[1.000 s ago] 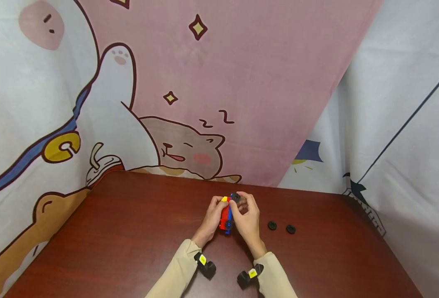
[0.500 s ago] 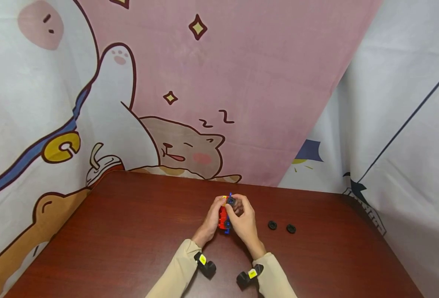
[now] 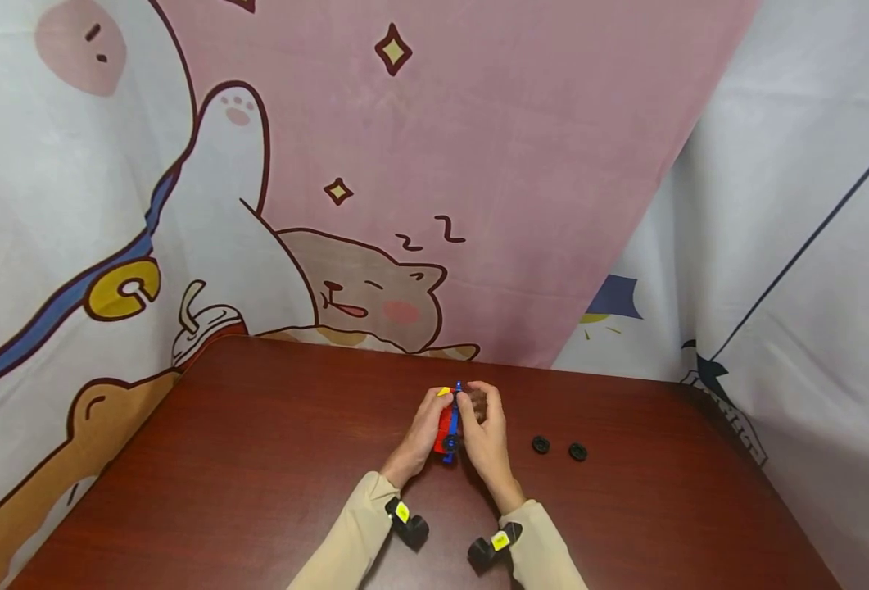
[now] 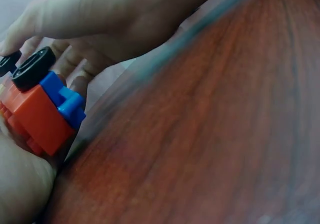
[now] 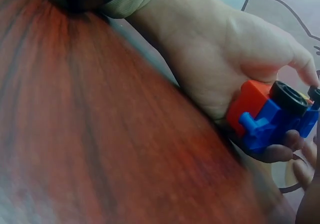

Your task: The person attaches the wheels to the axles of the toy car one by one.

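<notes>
My left hand (image 3: 418,434) grips a small toy vehicle (image 3: 444,430) tipped on its side above the table, its red body towards that palm. A blue chassis (image 5: 272,124) with a hooked end faces my right hand (image 3: 490,438). One black wheel (image 4: 34,68) sits on the chassis at the near end. At the far end, beside a yellow part (image 3: 445,392), my right thumb lies over a second black wheel (image 4: 9,63), with the other fingers curled beyond it. Those right fingertips are partly hidden behind the toy.
Two loose black wheels (image 3: 540,444) lie on the dark red wooden table (image 3: 294,459), right of my right hand. A printed cloth (image 3: 537,205) hangs behind the table's back edge. Each wrist carries a black camera (image 3: 409,528).
The far wheel, which showed face-on beside the right thumb, is now mostly covered in the head view. My right hand has moved slightly left against the toy.
</notes>
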The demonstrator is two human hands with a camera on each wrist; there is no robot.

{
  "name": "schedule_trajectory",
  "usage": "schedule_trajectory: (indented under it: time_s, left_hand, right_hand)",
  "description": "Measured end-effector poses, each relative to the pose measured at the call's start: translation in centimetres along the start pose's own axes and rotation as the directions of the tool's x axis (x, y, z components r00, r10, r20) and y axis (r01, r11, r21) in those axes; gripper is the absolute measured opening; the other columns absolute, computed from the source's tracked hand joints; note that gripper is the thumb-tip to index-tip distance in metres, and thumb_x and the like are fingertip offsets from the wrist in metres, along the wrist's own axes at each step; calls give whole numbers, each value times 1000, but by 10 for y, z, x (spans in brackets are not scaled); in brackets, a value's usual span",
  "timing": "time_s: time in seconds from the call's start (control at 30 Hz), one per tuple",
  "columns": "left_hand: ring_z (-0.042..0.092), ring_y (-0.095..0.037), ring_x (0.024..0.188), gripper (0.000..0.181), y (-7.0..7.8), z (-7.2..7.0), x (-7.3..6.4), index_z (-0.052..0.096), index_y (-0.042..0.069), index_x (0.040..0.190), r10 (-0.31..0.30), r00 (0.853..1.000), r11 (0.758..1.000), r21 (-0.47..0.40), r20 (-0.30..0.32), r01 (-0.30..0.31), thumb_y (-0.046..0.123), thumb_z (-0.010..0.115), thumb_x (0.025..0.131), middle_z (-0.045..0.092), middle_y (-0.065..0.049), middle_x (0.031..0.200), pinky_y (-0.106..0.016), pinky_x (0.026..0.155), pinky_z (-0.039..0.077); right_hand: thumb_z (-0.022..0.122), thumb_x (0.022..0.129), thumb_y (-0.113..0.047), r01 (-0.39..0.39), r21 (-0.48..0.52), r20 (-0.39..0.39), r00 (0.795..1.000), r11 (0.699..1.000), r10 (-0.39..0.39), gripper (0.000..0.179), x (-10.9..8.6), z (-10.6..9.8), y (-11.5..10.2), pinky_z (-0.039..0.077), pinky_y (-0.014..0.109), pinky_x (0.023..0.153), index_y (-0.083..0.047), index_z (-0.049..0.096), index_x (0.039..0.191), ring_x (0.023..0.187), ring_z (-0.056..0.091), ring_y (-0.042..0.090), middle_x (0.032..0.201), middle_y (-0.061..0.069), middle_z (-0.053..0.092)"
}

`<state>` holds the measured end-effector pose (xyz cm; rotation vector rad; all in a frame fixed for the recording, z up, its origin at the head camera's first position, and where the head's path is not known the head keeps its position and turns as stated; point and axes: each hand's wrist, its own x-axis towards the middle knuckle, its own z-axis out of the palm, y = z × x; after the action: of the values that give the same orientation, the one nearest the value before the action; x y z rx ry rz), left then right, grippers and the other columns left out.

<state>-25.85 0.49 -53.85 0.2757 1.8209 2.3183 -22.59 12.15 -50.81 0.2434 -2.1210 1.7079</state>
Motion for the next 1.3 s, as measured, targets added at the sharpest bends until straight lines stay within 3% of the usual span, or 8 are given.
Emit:
schedule_trajectory:
  time_s: [0.13, 0.23, 0.5, 0.63, 0.87, 1.03, 1.3]
  left_hand:
    - [60, -13, 68, 35, 1, 1, 0, 44, 5, 122, -18, 1000, 999, -28, 21, 18, 33, 43, 102, 58, -2, 87, -27, 63, 53]
    - [59, -12, 63, 33, 1, 2, 0, 43, 4, 122, -30, 999, 999, -31, 16, 31, 31, 44, 102, 57, -4, 82, -27, 59, 53]
    - [59, -9, 77, 36, 1, 4, 0, 45, 2, 125, -12, 999, 998, 61, -35, 14, 29, 46, 103, 58, -2, 94, -23, 70, 49]
    - [59, -9, 75, 36, 1, 3, 0, 45, 3, 124, -22, 999, 998, 51, -35, 24, 31, 46, 102, 58, -1, 91, -22, 68, 49]
    - [58, -11, 62, 31, -1, 1, 1, 42, 6, 120, -59, 998, 998, -2, -3, 59, 31, 44, 103, 57, 0, 80, -24, 56, 51]
    - [58, -11, 62, 29, -1, 4, 3, 42, 8, 119, -58, 998, 998, 3, 6, 58, 31, 44, 103, 58, 0, 81, -24, 56, 51]
    - [56, -11, 59, 22, -1, 3, 2, 42, 13, 116, -54, 998, 998, -43, 20, 55, 31, 43, 103, 57, -1, 74, -27, 56, 54]
  right_hand:
    - [52, 104, -24, -147, -45, 74, 986, 988, 150, 41, 1, -2, -1, 50, 23, 60, 1, 47, 136, 76, 55, 10, 114, 20, 60]
    - [48, 106, -28, -186, -97, 109, 975, 978, 196, 41, 0, -2, -2, 49, 24, 62, 0, 51, 136, 73, 54, 12, 111, 23, 62]
    - [49, 105, -25, -117, -133, 50, 991, 984, 124, 38, -3, -1, -2, 50, 41, 94, -1, 60, 132, 106, 62, 26, 124, 18, 67]
    - [50, 105, -24, -100, -124, 57, 993, 987, 107, 37, -3, -1, -3, 50, 41, 97, 1, 60, 131, 109, 62, 26, 124, 18, 67]
    - [48, 106, -23, -114, -91, 103, 987, 989, 124, 38, -1, -3, -2, 49, 24, 77, 3, 58, 132, 87, 57, 14, 111, 17, 66]
    - [47, 106, -21, -103, -87, 106, 988, 991, 112, 36, 0, -6, -2, 48, 22, 78, 3, 57, 131, 88, 55, 11, 114, 18, 64]
    - [46, 107, -20, -118, -18, 139, 983, 993, 120, 36, 1, -6, 0, 46, 22, 55, 6, 55, 130, 65, 50, 9, 86, 12, 56]
